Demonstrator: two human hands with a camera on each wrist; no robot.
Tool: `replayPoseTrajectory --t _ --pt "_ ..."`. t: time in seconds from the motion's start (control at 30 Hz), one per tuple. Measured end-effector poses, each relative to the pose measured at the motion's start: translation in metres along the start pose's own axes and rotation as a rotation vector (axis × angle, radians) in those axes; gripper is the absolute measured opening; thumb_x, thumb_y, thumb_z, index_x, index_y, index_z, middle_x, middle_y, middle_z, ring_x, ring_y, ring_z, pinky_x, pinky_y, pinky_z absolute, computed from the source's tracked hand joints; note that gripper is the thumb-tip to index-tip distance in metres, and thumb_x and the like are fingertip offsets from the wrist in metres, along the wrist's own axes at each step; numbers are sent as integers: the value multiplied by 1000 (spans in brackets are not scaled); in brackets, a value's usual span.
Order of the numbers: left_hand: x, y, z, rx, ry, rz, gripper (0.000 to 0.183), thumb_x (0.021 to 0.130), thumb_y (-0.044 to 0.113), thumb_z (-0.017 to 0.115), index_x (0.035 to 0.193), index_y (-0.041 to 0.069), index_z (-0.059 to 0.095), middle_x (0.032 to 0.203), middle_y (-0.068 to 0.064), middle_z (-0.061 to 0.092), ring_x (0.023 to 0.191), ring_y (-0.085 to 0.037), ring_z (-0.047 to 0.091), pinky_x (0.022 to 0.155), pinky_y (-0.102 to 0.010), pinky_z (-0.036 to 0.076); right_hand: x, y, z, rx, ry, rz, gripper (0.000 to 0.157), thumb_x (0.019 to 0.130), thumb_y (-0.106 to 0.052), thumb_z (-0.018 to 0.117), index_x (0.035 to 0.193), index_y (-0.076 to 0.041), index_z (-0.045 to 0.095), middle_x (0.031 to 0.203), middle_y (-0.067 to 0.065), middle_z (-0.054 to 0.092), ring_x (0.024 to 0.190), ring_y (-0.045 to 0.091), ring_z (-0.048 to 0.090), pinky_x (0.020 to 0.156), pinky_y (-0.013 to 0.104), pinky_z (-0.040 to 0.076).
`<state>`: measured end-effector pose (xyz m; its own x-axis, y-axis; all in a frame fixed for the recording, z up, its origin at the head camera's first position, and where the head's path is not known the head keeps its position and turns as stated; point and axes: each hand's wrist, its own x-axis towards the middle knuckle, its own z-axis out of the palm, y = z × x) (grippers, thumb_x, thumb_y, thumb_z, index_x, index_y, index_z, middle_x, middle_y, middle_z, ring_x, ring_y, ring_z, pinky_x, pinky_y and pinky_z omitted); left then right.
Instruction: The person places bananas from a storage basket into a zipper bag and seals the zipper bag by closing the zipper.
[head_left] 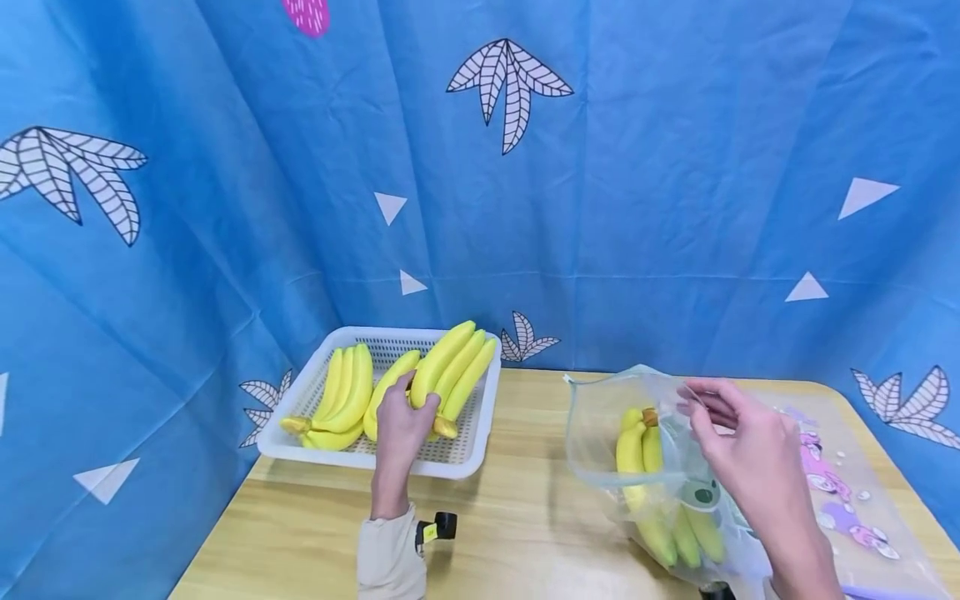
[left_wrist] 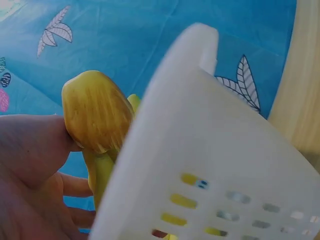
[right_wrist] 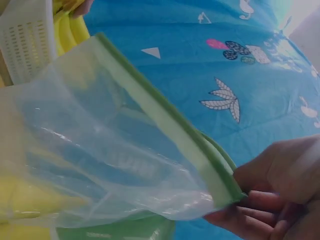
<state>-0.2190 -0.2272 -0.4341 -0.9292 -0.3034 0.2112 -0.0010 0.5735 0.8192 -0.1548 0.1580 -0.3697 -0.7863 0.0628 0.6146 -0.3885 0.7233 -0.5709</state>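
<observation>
Blue cloth (head_left: 645,208) backs the worktop (head_left: 517,517); left fingers (head_left: 429,407) grip bananas (head_left: 457,367) at a basket (head_left: 360,459), right fingers (head_left: 718,390) pinch a bag (head_left: 591,425).

Desk: pale yellow-brown wood-grain top (head_left: 525,467), its far right corner rounded.
Far left: white rectangular perforated plastic basket (head_left: 465,468), sitting flat near the far edge.
Near right: clear plastic bag with a green-edged open mouth (head_left: 596,425), upright, its bottom down on the wood.
Right side: flat clear plastic piece printed with pink and purple cartoon figures (head_left: 862,492), partly hidden.
</observation>
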Motion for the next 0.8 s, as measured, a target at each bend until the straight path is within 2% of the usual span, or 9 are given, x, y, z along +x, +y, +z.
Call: replayPoseTrajectory --t 0.1,0.17,0.23,0.27,0.33,0.43,0.53,0.7,0.8 --pt "-2 7 -3 -34 8 7 61 92 15 63 148 -3 48 129 -21 60 101 -30 62 80 -40 57 5 -3 -5 -48 51 -24 24 89 5 69 109 -5 76 94 13 78 82 -16 64 67 -2 43" --pt "-4 12 -6 -65 5 22 59 93 16 64 148 -1 50 132 -20 60 106 -30 62 86 -42 56 7 -6 -7 -71 71 -31 25 88 5 69 109 -5 77 93 13 78 82 5 74 67 -2 42" --pt "-7 18 -11 -106 -17 39 57 94 16 65 147 2 52 132 -18 61 110 -30 61 90 -43 55 9 -10 -9 -89 73 -34 26 88 6 69 110 -6 78 94 14 78 83 28 76 62 0 41" --pt "-9 21 -14 -134 -35 51 55 94 16 65 147 4 54 132 -17 62 113 -30 60 93 -44 54 9 -11 -10 -92 69 -36 27 87 6 69 110 -5 78 94 15 78 82 35 75 57 2 40" --pt "-13 27 -18 -200 -89 76 52 96 15 66 146 6 56 134 -14 62 118 -29 58 95 -44 54 11 -13 -11 -105 58 -40 26 87 7 69 109 -5 78 94 16 77 77 34 73 48 8 37" --pt "-18 37 -23 -286 -167 119 50 96 13 68 144 9 58 134 -11 62 122 -27 57 97 -41 54 15 -14 -11 -123 32 -49 26 88 6 67 109 -5 79 93 17 77 64 25 65 38 20 31" --pt "-23 46 -24 -344 -243 170 49 95 9 69 143 10 59 135 -10 63 123 -26 56 97 -38 54 22 -12 -11 -131 25 -67 24 89 5 67 107 -5 79 93 16 77 59 21 60 38 22 29" --pt "-30 60 -18 -384 -332 225 48 95 6 70 142 14 62 135 -7 63 122 -25 58 88 -33 59 33 -9 -14 -100 2 -95 22 90 3 68 108 -4 79 95 17 77 76 33 74 49 14 36" --pt "-36 69 -11 -398 -362 252 48 94 6 72 140 16 64 135 -6 63 118 -23 61 81 -30 62 38 -9 -15 -78 -32 -76 20 92 0 68 109 -5 79 96 16 77 81 35 74 48 16 37"
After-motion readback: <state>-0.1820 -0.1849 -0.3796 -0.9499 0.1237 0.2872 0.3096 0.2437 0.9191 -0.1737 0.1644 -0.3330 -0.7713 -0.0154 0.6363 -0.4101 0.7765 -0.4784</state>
